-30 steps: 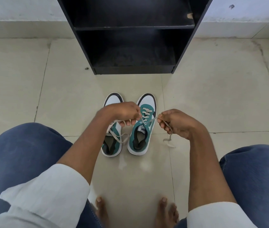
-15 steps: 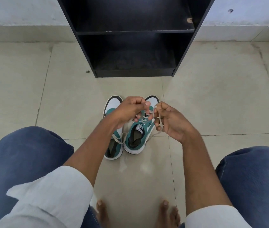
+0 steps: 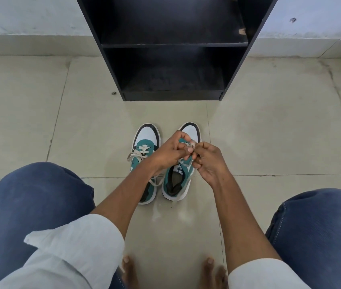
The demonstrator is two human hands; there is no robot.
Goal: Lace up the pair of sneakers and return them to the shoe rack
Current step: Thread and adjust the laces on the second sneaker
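Note:
Two teal-and-white sneakers stand side by side on the floor, toes toward the rack. The left sneaker (image 3: 144, 144) has a cream lace tied across its tongue with loose ends trailing. Over the right sneaker (image 3: 176, 184) my left hand (image 3: 170, 153) and my right hand (image 3: 208, 161) meet, fingers pinched on its cream lace (image 3: 191, 145) above the tongue. My hands hide most of that shoe's lacing. The black shoe rack (image 3: 171, 49) stands just beyond the toes, its two shelves bare.
Beige floor tiles spread to both sides of the rack. My knees in blue jeans flank the shoes, and my bare toes (image 3: 129, 268) show at the bottom edge. A white wall with a low skirting runs behind the rack.
My hands were spread apart pulling the lace ends a second ago. They have come together over the right sneaker's tongue and now work the lace close to each other.

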